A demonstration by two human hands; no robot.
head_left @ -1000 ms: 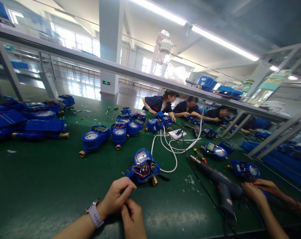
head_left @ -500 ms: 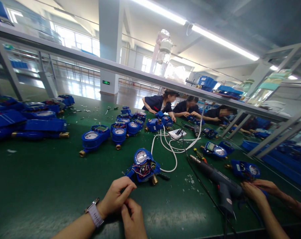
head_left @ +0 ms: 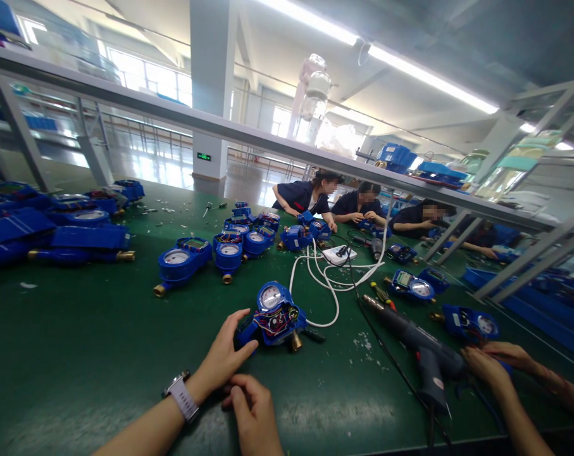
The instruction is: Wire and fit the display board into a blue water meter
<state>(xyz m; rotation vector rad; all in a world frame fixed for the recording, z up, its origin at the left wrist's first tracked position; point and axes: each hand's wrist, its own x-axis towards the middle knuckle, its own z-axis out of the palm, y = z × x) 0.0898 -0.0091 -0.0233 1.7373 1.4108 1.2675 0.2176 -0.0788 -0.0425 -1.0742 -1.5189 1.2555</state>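
My left hand (head_left: 223,356), with a watch (head_left: 181,396) on its wrist, is open beside a blue water meter (head_left: 272,296). Its thumb and fingers are spread around the near end of the meter's blue cover; whether they touch it I cannot tell. The meter's housing stands open, showing coloured wires, a round dial and a brass pipe end (head_left: 296,342). Just below, my right hand (head_left: 257,415) rests over the green table (head_left: 125,354), fingers loosely bent and apart, with nothing visible in them.
A heat gun (head_left: 414,342) with a black cord lies to the right, near a co-worker's hands (head_left: 493,367). More blue meters (head_left: 185,258) stand behind and at the left. A white power strip (head_left: 338,254) trails cable. Overhead runs a shelf (head_left: 249,140); other people sit opposite.
My left hand has parted from my right hand and opened, its fingers reaching up toward the meter's cover. My right hand has stayed nearly in place, its fingers loosening.
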